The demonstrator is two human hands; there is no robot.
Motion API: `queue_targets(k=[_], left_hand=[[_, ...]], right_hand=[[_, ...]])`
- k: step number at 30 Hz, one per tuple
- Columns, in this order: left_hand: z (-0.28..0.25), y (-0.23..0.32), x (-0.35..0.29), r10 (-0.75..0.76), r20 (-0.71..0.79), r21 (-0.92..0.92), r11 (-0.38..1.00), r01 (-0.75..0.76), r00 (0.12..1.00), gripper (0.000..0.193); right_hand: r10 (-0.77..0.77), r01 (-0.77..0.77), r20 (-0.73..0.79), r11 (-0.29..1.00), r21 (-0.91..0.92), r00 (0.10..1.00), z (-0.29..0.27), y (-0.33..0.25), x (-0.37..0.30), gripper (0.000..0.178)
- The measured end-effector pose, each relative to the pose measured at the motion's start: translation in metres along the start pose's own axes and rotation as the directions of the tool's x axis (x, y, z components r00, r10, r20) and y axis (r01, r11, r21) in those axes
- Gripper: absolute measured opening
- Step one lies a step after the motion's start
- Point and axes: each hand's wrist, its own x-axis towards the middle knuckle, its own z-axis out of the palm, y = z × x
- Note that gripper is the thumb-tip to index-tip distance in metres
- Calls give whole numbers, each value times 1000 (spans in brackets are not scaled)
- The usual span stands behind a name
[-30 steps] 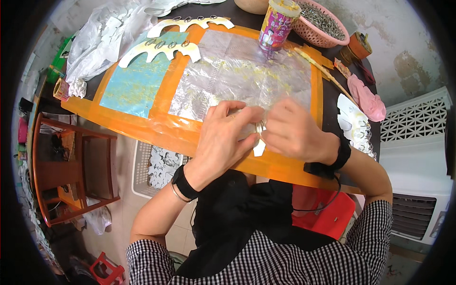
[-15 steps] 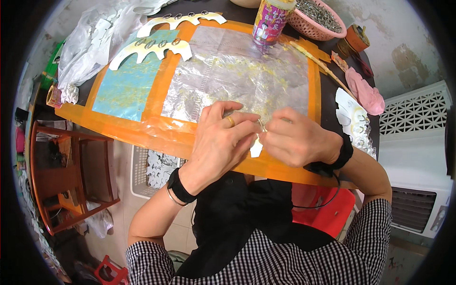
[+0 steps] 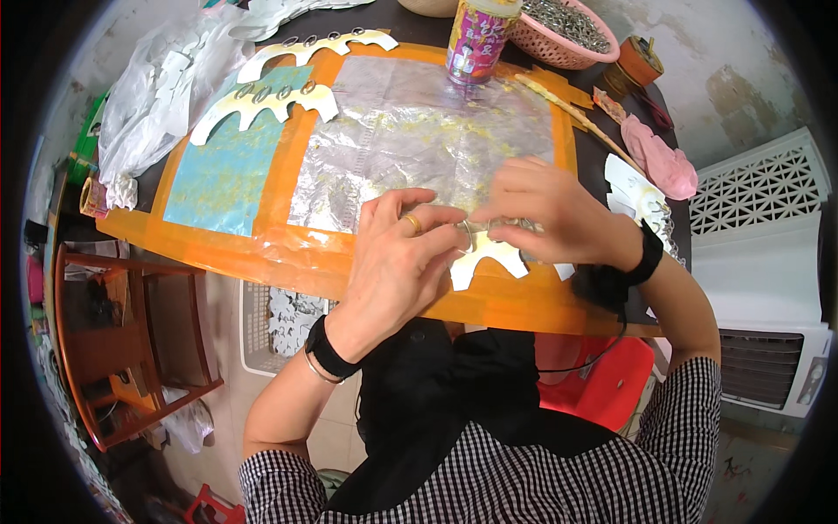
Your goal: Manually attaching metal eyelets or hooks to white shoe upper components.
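My left hand [image 3: 401, 253] is closed on the left end of a white scalloped piece [image 3: 489, 259] with pointed tabs. A thin metal ring [image 3: 470, 234] stands beside its fingertips. Over the top edge of this piece, my right hand [image 3: 550, 210] is curled, with slight blur. Its thumb and fingers come together near the rings, and what lies between them is hidden. Two similar scalloped pieces, each bearing several metal rings, lie at the far left: a nearer one [image 3: 262, 113] and a farther one [image 3: 319, 51].
Orange tape [image 3: 201, 246] edges the plastic-covered table. Along the back stand a purple tub [image 3: 478, 44] and a pink basket [image 3: 559, 58] of metal rings. A yellow-stained stick [image 3: 576, 113], pink cloth [image 3: 656, 155] and more white pieces [image 3: 633, 188] lie right; a plastic bag [image 3: 157, 105] lies left.
My right hand has lifted and shifted right, away from my left fingertips, exposing more of the scalloped piece. My left hand keeps its hold. The view has shifted slightly.
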Motion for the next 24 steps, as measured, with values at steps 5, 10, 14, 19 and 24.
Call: queue_targets(k=[5, 10, 14, 19, 24], left_hand=[[0, 0, 1, -22, 22, -11, 1000, 22, 1000, 21], [0, 1, 1, -26, 33, -6, 1000, 26, 999, 21], [2, -1, 0, -27, 23, -3, 1000, 28, 999, 19], [1, 1, 0, -47, 22, -16, 999, 48, 999, 13], [1, 1, 1, -39, 17, 6, 999, 39, 999, 14]], right_hand=[[-86, 77, 71, 990, 119, 994, 7, 10, 15, 14], [-24, -19, 184, 974, 227, 983, 6, 17, 25, 12], [-50, -6, 168, 948, 318, 985, 11, 22, 26, 5], [-42, -10, 171, 957, 291, 984, 10, 17, 24, 7], [-5, -30, 97, 933, 359, 995, 13, 14, 20, 14]])
